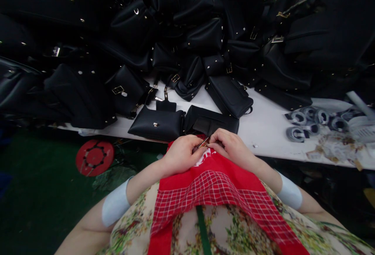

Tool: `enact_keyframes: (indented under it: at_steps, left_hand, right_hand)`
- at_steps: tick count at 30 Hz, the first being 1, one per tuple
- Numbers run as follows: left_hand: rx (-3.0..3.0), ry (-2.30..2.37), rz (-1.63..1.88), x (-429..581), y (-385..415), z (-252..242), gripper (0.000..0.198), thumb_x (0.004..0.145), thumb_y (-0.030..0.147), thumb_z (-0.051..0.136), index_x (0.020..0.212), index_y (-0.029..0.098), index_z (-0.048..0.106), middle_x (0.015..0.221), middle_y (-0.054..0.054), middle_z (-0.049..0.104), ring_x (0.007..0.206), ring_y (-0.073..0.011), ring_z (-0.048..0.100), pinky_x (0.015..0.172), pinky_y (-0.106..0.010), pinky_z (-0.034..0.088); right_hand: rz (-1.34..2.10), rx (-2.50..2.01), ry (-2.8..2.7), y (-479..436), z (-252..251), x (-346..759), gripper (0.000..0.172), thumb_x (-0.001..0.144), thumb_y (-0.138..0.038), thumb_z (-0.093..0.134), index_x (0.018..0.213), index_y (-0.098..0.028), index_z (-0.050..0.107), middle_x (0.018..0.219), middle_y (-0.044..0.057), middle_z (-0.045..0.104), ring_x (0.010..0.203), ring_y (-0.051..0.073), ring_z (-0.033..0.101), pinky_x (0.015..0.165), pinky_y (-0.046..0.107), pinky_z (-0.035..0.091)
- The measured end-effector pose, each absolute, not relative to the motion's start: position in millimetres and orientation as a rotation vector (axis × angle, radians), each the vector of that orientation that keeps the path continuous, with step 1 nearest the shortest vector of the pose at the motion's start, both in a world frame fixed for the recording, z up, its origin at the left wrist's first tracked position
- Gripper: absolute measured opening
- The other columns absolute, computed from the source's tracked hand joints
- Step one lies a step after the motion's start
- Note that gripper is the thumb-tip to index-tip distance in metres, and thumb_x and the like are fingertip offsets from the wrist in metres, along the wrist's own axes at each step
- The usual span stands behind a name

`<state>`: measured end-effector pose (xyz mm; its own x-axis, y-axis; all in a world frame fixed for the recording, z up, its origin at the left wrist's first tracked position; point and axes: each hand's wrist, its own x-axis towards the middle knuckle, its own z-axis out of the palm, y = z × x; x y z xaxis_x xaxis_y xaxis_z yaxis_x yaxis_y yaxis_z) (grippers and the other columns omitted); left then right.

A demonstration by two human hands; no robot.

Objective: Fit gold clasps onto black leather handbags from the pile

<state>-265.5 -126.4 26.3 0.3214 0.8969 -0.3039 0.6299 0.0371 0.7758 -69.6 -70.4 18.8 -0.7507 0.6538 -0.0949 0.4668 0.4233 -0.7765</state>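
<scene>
In front of you, a big heap of bags [202, 38] covers the far side of the white tabletop [260, 130]. Your red apron [234, 165] reaches up to the front edge. Near the middle of this edge lies the nearest bag [227, 121], just beyond your fingers; it looks soft and smooth, so it may sag if taken only by one corner. Your left hand [183, 150] has its grip closed, thumb and finger pinching a thin dark strip [202, 143] at the front edge. Your right hand [230, 145] has its fingertips almost together at the other end; whether this grip holds it, I cannot tell. The strip seems light and rather stiff, best pinched near its ends.
</scene>
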Motion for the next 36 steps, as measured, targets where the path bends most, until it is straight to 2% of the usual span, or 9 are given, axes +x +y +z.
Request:
enact_keyframes:
  at_steps: [14,16,19,21,23,25,29,33,36]
  left_hand:
    - [1.555,1.415,0.447,-262,-127,25,0.025,0.093,0.026,0.046,0.089,0.017,0.068,0.091,-0.005,0.071,0.085,-0.0188,0.063,0.077,-0.029,0.045]
    - [1.522,1.472,0.446,-262,-127,24,0.020,0.091,0.024,0.049,0.099,0.016,0.066,0.095,-0.007,0.070,0.089,-0.0207,0.064,0.080,-0.031,0.046]
    - [1.446,1.554,0.487,-261,-126,24,0.037,0.086,0.019,0.053,0.123,0.014,0.053,0.094,-0.007,0.070,0.086,-0.0211,0.064,0.080,-0.033,0.048]
    - [1.445,1.508,0.522,-260,-126,24,0.031,0.087,0.018,0.052,0.117,0.017,0.057,0.092,-0.005,0.069,0.083,-0.0192,0.064,0.078,-0.031,0.048]
    - [1.454,1.437,0.549,-261,-125,23,0.017,0.089,0.020,0.049,0.097,0.018,0.064,0.090,-0.004,0.069,0.082,-0.0175,0.063,0.076,-0.028,0.047]
    - [1.417,1.419,0.581,-261,-125,22,0.019,0.091,0.024,0.049,0.084,0.018,0.066,0.085,-0.003,0.069,0.080,-0.0167,0.062,0.075,-0.027,0.046]
    - [1.250,1.385,0.646,-262,-122,20,0.020,0.088,0.030,0.053,0.077,0.017,0.064,0.075,-0.001,0.065,0.068,-0.0143,0.057,0.069,-0.026,0.045]
    - [1.047,1.249,0.689,-266,-118,26,0.024,0.086,0.038,0.057,0.080,0.016,0.063,0.061,0.002,0.056,0.056,-0.0112,0.048,0.058,-0.023,0.040]
    - [0.927,1.242,0.797,-275,-115,32,0.029,0.084,0.044,0.059,0.081,0.016,0.063,0.057,0.003,0.051,0.053,-0.0101,0.043,0.055,-0.022,0.036]
  right_hand:
    - [1.561,-0.901,-2.300,-74,24,-70,0.011,0.092,-0.023,0.052,0.082,-0.018,0.054,0.081,0.002,0.059,0.075,0.015,0.055,0.069,0.026,0.042]
    - [1.575,-0.901,-2.269,-74,23,-75,0.011,0.091,-0.021,0.052,0.081,-0.018,0.055,0.081,0.002,0.060,0.076,0.014,0.056,0.070,0.026,0.043]
    - [1.554,-0.926,-2.199,-74,20,-84,0.011,0.090,-0.021,0.054,0.080,-0.018,0.056,0.080,0.002,0.061,0.076,0.014,0.057,0.073,0.027,0.044]
    - [1.550,-0.948,-2.153,-71,20,-87,0.012,0.089,-0.022,0.055,0.079,-0.018,0.058,0.079,0.001,0.062,0.074,0.014,0.057,0.072,0.027,0.045]
    - [1.535,-0.984,-2.120,-67,20,-85,0.012,0.089,-0.023,0.055,0.079,-0.018,0.059,0.078,0.001,0.063,0.073,0.014,0.059,0.070,0.027,0.047]
    - [1.413,-1.023,-2.144,-63,17,-79,0.012,0.084,-0.028,0.061,0.092,-0.018,0.061,0.091,0.004,0.066,0.084,0.017,0.062,0.076,0.031,0.050]
    - [0.997,-1.193,-2.428,-58,-5,-71,0.069,0.071,-0.029,0.072,0.134,-0.017,0.047,0.133,0.016,0.051,0.125,0.029,0.047,0.104,0.046,0.040]
    - [0.827,-1.477,-2.583,-47,-32,-69,0.057,0.081,-0.013,0.055,0.138,-0.014,0.045,0.127,0.018,0.060,0.117,0.027,0.057,0.099,0.040,0.045]
    - [0.792,-1.628,-2.483,-31,-37,-58,0.041,0.093,-0.018,0.042,0.134,-0.017,0.051,0.114,0.013,0.069,0.102,0.025,0.066,0.089,0.037,0.051]
